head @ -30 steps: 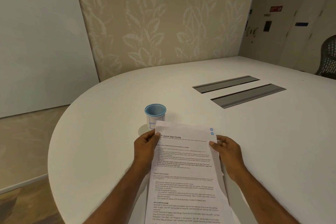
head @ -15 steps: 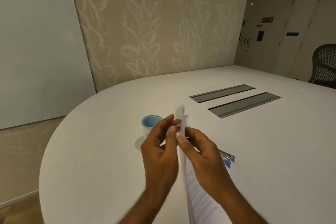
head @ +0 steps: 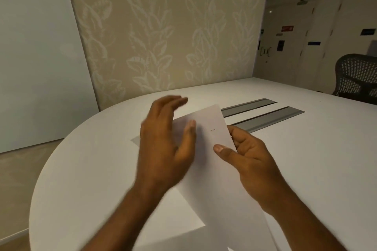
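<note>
White sheet (head: 206,128) in the pinch of the right hand (head: 248,155), straight-fingered left hand (head: 163,138) at its left edge

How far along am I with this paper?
Done: the sheet is off the table, plain side showing. In hand: the right hand pinches its right edge; the open left hand covers its left edge. Left: probably folding or laying it down; no fold shows.
</note>
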The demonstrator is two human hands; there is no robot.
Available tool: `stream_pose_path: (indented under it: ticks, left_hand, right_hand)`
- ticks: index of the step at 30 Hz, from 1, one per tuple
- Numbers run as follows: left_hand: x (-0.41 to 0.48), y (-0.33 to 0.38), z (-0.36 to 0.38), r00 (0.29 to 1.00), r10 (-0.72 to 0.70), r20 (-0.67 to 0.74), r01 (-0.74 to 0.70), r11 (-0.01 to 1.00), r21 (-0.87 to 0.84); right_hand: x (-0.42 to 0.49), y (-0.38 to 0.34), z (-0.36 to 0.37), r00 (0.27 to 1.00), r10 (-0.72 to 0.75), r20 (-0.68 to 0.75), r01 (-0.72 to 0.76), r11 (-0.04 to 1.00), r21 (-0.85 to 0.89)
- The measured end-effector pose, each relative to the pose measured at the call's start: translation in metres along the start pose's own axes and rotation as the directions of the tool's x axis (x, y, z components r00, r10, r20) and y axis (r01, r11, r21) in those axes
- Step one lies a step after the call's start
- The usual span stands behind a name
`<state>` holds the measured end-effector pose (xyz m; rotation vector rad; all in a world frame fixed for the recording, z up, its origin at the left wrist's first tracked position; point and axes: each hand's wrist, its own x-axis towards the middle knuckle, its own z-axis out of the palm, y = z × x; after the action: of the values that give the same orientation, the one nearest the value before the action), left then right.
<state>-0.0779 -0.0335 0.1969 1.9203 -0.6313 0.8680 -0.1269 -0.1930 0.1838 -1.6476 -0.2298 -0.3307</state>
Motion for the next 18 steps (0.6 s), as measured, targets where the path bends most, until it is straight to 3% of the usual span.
stream_pose_path:
  ticks: [3, 6, 10, 18]
  left_hand:
    - [0.037, 0.002, -0.018, 0.923, -0.124, 0.365, 0.083, 0.989, 0.125]
    - [0.055, 0.011, -0.029, 0.797, -0.137, 0.588, 0.143, 0.989, 0.037]
    - [0.061, 0.013, -0.033, 0.71, -0.145, 0.689, 0.313, 0.941, -0.125]
    - [0.054, -0.006, -0.027, 0.672, -0.164, 0.723, 0.409, 0.895, -0.177]
  right_hand:
    - [0.003, -0.016, -0.008, 0.994, 0.053, 0.095, -0.06, 0.995, 0.081]
    - [0.005, -0.025, -0.013, 0.99, 0.066, 0.128, -0.082, 0.989, 0.124]
    - [0.003, -0.027, -0.017, 0.989, 0.064, 0.135, -0.08, 0.99, 0.119]
    - [0.009, -0.009, -0.015, 0.992, 0.029, 0.12, -0.036, 0.998, 0.057]
